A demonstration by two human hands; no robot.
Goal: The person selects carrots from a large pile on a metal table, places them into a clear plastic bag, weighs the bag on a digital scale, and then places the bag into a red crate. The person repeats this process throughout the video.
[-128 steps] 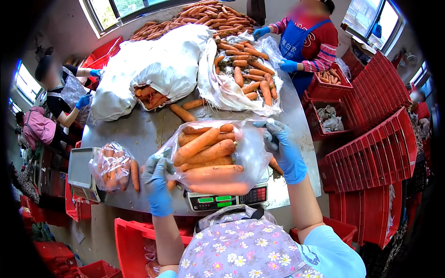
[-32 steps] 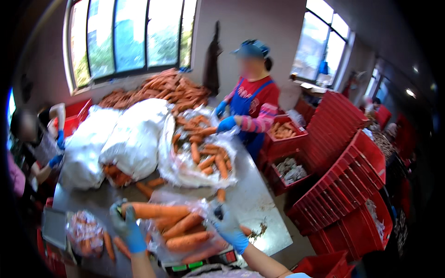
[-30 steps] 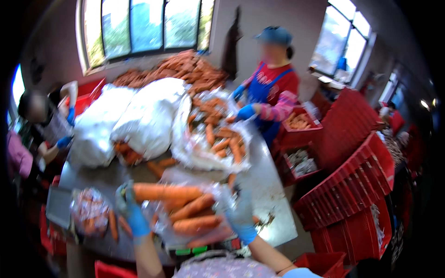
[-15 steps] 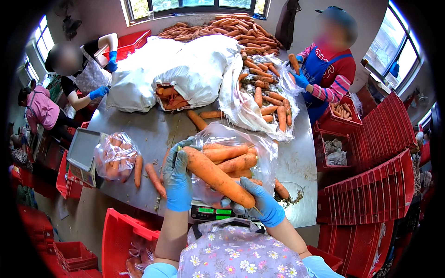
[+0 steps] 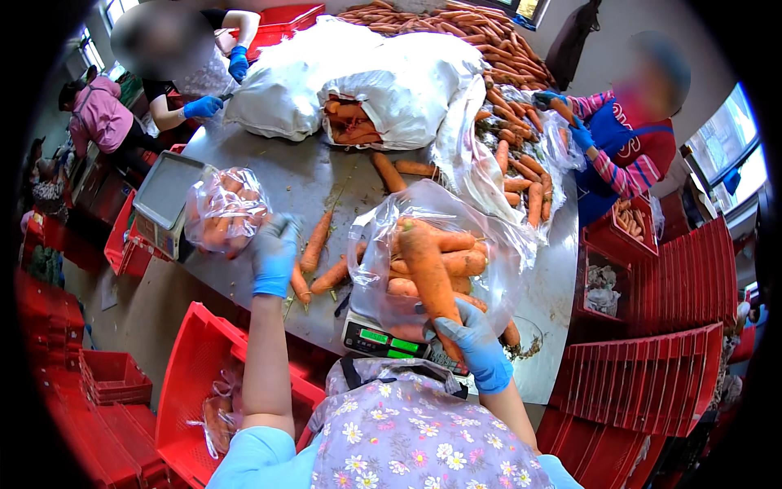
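Observation:
A large carrot (image 5: 427,269) is gripped near its lower end by my gloved right hand (image 5: 476,342), its thick end pointing away from me. Beneath and behind it, an open clear plastic bag (image 5: 366,236) with several carrots rests on a digital scale (image 5: 381,336) with a green-lit display. My gloved left hand (image 5: 278,251) is apart from that carrot, over the table's left part, with fingers blurred by motion. Close to it are a filled plastic bag of carrots (image 5: 226,210) and loose carrots (image 5: 316,243) on the metal table (image 5: 277,167).
White sacks (image 5: 399,85) and a large carrot heap (image 5: 464,28) cover the far side. Another scale (image 5: 167,200) stands at the left edge. A red crate (image 5: 191,383) is by my left arm; stacked red crates (image 5: 643,375) stand right. Two co-workers' gloved hands work across the table.
My left hand has let go of the large carrot and moved left toward the filled bag. My right hand keeps the carrot, now turned more lengthwise away from me. The view has shifted.

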